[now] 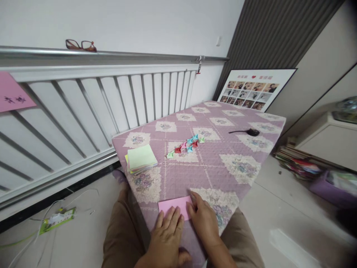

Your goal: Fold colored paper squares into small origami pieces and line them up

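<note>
A rectangle of pink paper (175, 203), apparently folded, lies flat near the table's front corner. Flat across its lower edge rest the outstretched fingers of my left hand (167, 236), pressing it to the cloth. My right hand (205, 217) is at the paper's right end, thumb on it and fingers bent around that edge. Further up the table sit several small folded paper pieces (189, 141) in red, blue, green and pink. To the left is a stack of coloured paper sheets (142, 156), pale green on top.
A purple floral cloth (184, 175) covers the table. On its right side lies a black spoon-like object (252, 132). A white radiator (145, 93) runs along the left, with glasses (80, 45) on the rail above. A photo board (251, 89) leans at the far end.
</note>
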The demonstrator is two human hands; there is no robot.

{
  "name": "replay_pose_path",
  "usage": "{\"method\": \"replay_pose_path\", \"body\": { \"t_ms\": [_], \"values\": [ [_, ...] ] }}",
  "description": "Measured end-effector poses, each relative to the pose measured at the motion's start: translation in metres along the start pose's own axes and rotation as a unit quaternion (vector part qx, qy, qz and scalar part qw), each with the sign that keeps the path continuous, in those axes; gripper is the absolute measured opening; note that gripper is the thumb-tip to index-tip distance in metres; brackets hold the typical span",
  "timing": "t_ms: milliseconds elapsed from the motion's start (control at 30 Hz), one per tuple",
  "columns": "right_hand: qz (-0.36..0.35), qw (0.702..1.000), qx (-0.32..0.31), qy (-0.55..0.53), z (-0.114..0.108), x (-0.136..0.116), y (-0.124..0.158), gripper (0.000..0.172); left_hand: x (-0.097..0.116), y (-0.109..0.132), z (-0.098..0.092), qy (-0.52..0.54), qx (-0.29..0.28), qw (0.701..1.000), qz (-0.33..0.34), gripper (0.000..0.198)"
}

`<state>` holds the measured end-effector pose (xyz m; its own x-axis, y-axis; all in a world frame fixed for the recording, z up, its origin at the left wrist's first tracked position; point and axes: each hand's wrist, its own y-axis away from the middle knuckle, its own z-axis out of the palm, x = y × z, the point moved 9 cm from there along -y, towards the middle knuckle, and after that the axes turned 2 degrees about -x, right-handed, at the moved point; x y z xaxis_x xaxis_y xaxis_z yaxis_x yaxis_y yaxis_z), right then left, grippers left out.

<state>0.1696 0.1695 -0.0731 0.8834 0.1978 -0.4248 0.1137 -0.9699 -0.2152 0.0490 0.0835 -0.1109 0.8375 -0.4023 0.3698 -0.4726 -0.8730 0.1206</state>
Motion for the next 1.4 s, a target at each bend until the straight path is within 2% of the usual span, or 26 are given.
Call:
{"method": "replay_pose_path", "body": {
  "t_ms": [233,533,633,700,800,900,1000,1067,1233,1400],
  "values": [
    [-0.026,0.999,0.015,0.014,0.000,-0.004,0.002,0.037,-0.005,0.001,0.002,-0.002,0.018,0.999,-0.030,0.090],
    [-0.048,0.991,0.104,-0.062,-0.019,0.004,0.004,0.030,-0.005,0.002,-0.001,0.010,0.026,0.999,-0.032,0.085],
    [-0.092,0.988,0.104,-0.074,-0.023,-0.011,0.019,0.031,-0.003,0.003,-0.002,0.007,0.036,0.999,-0.031,0.082],
    [-0.150,0.983,0.070,-0.078,-0.020,-0.035,0.033,0.036,-0.001,0.002,-0.003,0.002,0.042,0.999,-0.031,0.076],
    [-0.203,0.973,-0.033,-0.100,-0.007,-0.074,0.049,0.042,0.001,0.001,-0.004,-0.002,0.055,0.998,-0.043,0.070],
    [-0.177,0.964,-0.148,-0.132,0.008,-0.092,0.049,0.059,0.001,0.000,-0.005,-0.008,0.064,0.996,-0.059,0.070],
    [-0.113,0.957,-0.231,-0.136,0.020,-0.087,0.043,0.064,0.000,0.001,-0.004,-0.017,0.061,0.997,-0.052,0.073],
    [-0.098,0.953,-0.255,-0.131,0.022,-0.082,0.041,0.068,0.001,0.002,-0.005,-0.021,0.066,0.997,-0.040,0.076],
    [-0.097,0.952,-0.266,-0.115,0.023,-0.080,0.041,0.069,-0.002,0.004,-0.007,-0.019,0.060,0.998,-0.020,0.076],
    [-0.090,0.956,-0.254,-0.112,0.024,-0.080,0.042,0.067,-0.022,0.014,-0.011,-0.035,0.045,0.998,-0.037,0.077]
  ]
}}
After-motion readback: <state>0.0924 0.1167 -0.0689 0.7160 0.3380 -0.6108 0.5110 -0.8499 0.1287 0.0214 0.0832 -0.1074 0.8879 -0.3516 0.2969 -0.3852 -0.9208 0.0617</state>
